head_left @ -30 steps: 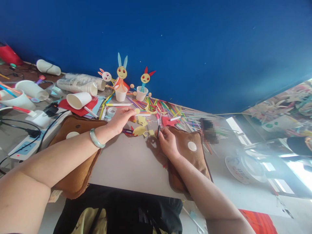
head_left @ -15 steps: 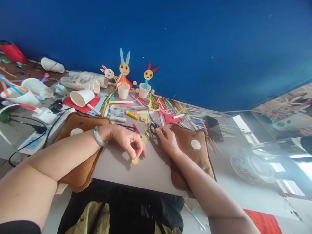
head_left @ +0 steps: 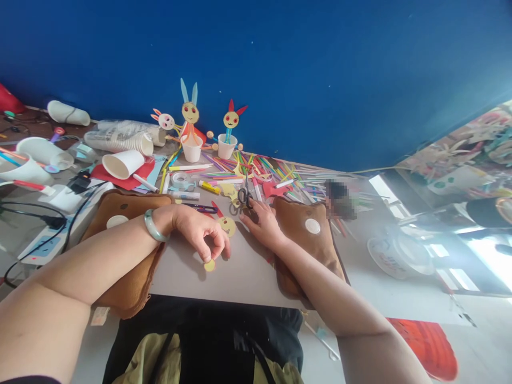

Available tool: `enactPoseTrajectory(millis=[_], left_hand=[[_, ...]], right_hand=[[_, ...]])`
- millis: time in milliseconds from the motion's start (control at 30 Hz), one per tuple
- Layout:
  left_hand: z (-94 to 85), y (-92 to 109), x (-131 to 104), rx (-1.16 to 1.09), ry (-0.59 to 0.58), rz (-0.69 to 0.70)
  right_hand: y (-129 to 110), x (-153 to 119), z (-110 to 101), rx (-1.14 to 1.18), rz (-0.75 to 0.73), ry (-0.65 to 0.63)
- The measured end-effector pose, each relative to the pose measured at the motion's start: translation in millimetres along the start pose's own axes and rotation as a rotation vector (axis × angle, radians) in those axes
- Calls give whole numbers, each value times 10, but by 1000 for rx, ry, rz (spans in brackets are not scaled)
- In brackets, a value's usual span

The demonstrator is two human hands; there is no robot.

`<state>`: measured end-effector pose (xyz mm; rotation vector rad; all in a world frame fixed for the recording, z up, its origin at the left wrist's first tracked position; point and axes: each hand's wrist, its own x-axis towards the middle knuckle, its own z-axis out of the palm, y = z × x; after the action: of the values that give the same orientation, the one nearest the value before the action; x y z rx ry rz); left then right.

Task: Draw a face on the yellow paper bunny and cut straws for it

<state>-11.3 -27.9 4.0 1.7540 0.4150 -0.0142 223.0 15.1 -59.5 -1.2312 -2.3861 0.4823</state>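
My left hand, with a pale bangle on its wrist, pinches a small yellow paper disc between thumb and finger, low over the table front. My right hand has its fingers apart beside the black scissors, fingertips at the handles. Between the hands lies a larger yellow disc with a drawn face. A brown cushion lies under each forearm, the left cushion and the right cushion.
Behind stand rabbit figures in white cups, amid scattered coloured sticks, markers and paper scraps. At left are a power strip with cables and more cups. A plastic-covered round item is at right.
My right hand has loosened from the scissors, its fingers now spread. The face disc between the hands is more exposed. The whole view has shifted, with things appearing further left.
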Motion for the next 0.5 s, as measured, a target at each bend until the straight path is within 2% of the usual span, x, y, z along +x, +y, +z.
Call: enactPoseTrajectory(millis=[100, 300, 400, 500], left_hand=[[-11, -33, 16, -14, -36, -18], [-12, 18, 19, -85, 26, -8], [-5, 59, 11, -172, 188, 17], [-18, 33, 18, -279, 457, 13]], right_hand=[[48, -2, 34, -30, -35, 17], [87, 5, 71, -91, -52, -6], [72, 23, 64, -78, -41, 1], [74, 38, 60, -51, -37, 25]])
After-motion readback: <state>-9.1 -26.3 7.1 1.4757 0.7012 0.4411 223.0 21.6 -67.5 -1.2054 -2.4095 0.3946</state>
